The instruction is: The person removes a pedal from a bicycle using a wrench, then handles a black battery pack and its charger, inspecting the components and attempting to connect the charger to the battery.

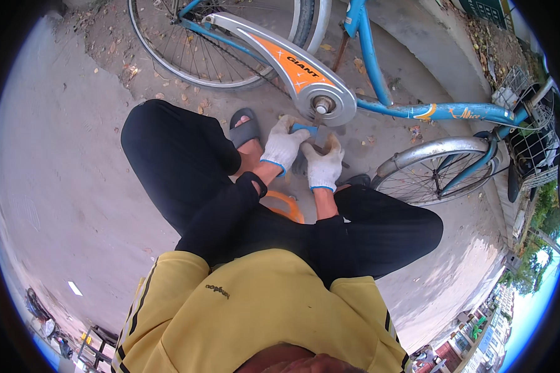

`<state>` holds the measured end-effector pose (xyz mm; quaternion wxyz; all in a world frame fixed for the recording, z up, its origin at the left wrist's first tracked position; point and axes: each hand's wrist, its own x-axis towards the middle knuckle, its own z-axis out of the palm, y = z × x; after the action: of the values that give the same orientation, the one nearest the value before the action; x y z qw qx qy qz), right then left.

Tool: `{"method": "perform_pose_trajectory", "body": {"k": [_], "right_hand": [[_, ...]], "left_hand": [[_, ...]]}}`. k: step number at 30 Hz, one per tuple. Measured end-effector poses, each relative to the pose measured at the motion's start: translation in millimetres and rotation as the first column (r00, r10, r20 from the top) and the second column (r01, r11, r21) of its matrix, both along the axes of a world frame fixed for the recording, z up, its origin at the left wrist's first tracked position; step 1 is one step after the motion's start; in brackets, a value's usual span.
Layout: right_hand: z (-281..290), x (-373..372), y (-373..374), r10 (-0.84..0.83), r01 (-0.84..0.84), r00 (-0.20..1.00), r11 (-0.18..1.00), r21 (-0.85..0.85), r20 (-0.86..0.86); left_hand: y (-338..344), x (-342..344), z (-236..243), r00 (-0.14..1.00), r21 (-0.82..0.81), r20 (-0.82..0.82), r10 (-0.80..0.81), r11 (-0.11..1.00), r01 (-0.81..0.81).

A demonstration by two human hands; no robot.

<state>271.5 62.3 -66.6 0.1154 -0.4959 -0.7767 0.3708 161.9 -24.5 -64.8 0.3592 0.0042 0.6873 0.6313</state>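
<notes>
A blue bicycle (376,68) stands in front of me, with a silver and orange chain guard (292,65) over its chain. Just below the crank axle (322,107), both my hands work close together in white knitted gloves. My left hand (282,148) is closed around a small flat blue piece (305,128) beside the lower end of the crank; its exact kind is not clear. My right hand (324,166) is closed, fingers curled up by a dark brownish part (320,149). What the right fingers grip is mostly hidden.
The rear wheel (214,78) is at the upper left, the front wheel (438,177) at the right, with a wire basket (532,143) beyond it. A concrete kerb (417,37) runs behind the bicycle. Between my legs shows an orange curved object (285,206).
</notes>
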Motion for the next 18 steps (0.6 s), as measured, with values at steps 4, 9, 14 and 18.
{"method": "perform_pose_trajectory", "body": {"k": [4,9,14,18], "right_hand": [[-41,10,7,0.005,0.018,0.991,0.984,-0.178,0.13],[-43,-23,-2,0.215,-0.056,0.886,0.929,-0.366,0.411],[-49,-11,4,0.099,0.003,0.982,0.843,-0.537,0.16],[-71,2,5,-0.05,0.064,0.998,0.78,-0.623,0.04]], "left_hand": [[6,-8,-5,0.991,0.054,-0.043,0.123,0.991,-0.121],[10,-25,-14,0.883,-0.147,-0.469,0.003,0.986,-0.081],[17,-33,40,0.759,-0.275,-0.634,-0.147,0.96,-0.043],[15,-35,13,0.696,-0.295,-0.703,-0.15,0.951,-0.094]]}}
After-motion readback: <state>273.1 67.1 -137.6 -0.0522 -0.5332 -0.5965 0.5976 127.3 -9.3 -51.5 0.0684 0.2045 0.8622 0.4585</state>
